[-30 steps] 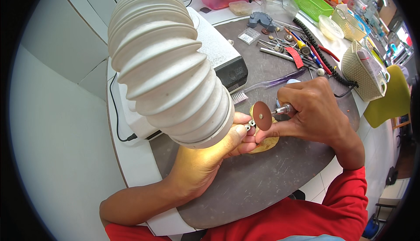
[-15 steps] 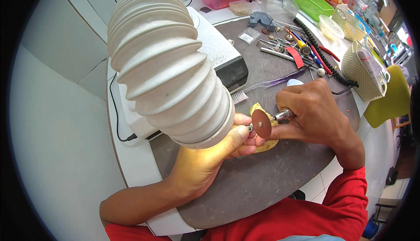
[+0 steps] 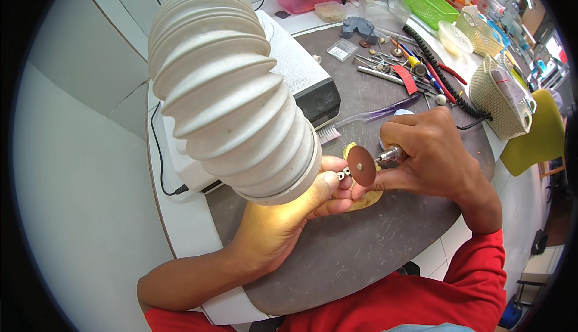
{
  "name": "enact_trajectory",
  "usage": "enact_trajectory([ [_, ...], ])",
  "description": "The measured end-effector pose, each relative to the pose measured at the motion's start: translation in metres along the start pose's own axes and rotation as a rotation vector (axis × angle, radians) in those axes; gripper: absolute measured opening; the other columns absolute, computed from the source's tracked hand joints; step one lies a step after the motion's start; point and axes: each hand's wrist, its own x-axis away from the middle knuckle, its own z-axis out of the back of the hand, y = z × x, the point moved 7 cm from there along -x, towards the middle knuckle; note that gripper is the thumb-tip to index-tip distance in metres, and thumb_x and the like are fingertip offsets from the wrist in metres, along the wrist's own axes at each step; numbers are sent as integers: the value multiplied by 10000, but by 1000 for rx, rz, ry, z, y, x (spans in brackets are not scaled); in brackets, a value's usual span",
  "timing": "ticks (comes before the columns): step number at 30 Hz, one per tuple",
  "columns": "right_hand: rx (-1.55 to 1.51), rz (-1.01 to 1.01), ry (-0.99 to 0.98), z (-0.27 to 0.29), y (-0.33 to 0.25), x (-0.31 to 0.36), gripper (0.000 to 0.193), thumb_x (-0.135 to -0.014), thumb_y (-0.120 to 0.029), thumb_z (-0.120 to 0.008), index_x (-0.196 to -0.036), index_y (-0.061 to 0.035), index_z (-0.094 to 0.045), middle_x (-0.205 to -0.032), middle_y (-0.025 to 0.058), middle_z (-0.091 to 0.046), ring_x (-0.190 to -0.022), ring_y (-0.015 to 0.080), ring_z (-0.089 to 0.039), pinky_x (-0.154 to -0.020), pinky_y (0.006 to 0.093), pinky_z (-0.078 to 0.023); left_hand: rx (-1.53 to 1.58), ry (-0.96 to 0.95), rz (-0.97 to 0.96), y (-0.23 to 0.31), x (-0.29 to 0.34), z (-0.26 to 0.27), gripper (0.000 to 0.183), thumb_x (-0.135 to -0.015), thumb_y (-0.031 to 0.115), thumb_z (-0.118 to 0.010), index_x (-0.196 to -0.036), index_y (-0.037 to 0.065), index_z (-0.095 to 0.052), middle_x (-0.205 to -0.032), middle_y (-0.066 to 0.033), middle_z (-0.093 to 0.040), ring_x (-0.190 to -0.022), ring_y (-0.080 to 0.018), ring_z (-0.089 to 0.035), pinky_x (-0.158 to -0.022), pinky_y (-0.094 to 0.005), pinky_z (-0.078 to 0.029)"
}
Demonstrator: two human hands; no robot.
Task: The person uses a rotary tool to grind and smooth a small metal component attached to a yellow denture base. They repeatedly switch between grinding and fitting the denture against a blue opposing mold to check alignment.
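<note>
In my left hand (image 3: 313,196), thumb and fingers pinch a small metal dental casting (image 3: 343,174) with little round hollows. My right hand (image 3: 427,154) grips a rotary handpiece (image 3: 390,154) whose tip carries a brown cutting disc (image 3: 361,166). The disc stands right beside the casting; whether they touch I cannot tell. Fingertips of both hands are close together below the disc. Behind them, a yellow dental model (image 3: 368,201) lies on the dark table mat (image 3: 337,254), partly hidden by my hands and the disc.
A wide white ribbed suction hose (image 3: 223,85) hangs over my left hand, beside a white box-shaped machine (image 3: 295,61). A purple toothbrush (image 3: 373,114) lies beyond my hands. Farther back are scattered burs and hand tools (image 3: 391,67), a black coiled cord (image 3: 445,70) and woven baskets (image 3: 500,100).
The casting has turned in my left fingers, so more of its round hollows show. The disc has shifted slightly right and up. Both forearms stay nearly where they were.
</note>
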Motion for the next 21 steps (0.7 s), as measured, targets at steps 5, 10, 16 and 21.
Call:
enact_trajectory([
  [5, 3, -14, 1, 0, 2, 1, 637, -680, -633, -770, -549, -58, -530, -494, 60, -504, -428, 260, -532, -424, 370, -390, 4, 2, 3, 3, 1, -2, 266, -988, 171, -560, -1223, 48, -537, -1096, -80, -594, -1022, -149, -601, -884, -299, -535],
  [10, -18, -36, 5, 1, 1, 1, 657, -680, -655, -759, -529, -62, -519, -484, 57, -497, -417, 258, -525, -423, 368, -389, 28, -14, 7, 1, 0, -2, 273, -988, 171, -561, -1232, 55, -527, -1127, -82, -597, -1050, -155, -600, -910, -314, -526],
  [16, -4, -31, -17, 1, 0, 1, 672, -690, -671, -742, -517, -64, -511, -479, 58, -494, -414, 256, -524, -421, 369, -383, 17, -42, -3, 2, 0, -4, 260, -989, 176, -567, -1230, 84, -535, -1148, -72, -597, -1072, -155, -597, -920, -318, -518],
  [21, -2, -30, -27, 0, 0, 1, 677, -702, -671, -732, -511, -63, -503, -477, 65, -491, -415, 263, -520, -420, 374, -380, -10, -44, 13, -1, 0, -2, 242, -993, 174, -560, -1224, 102, -546, -1157, -66, -597, -1075, -153, -597, -922, -315, -517],
])
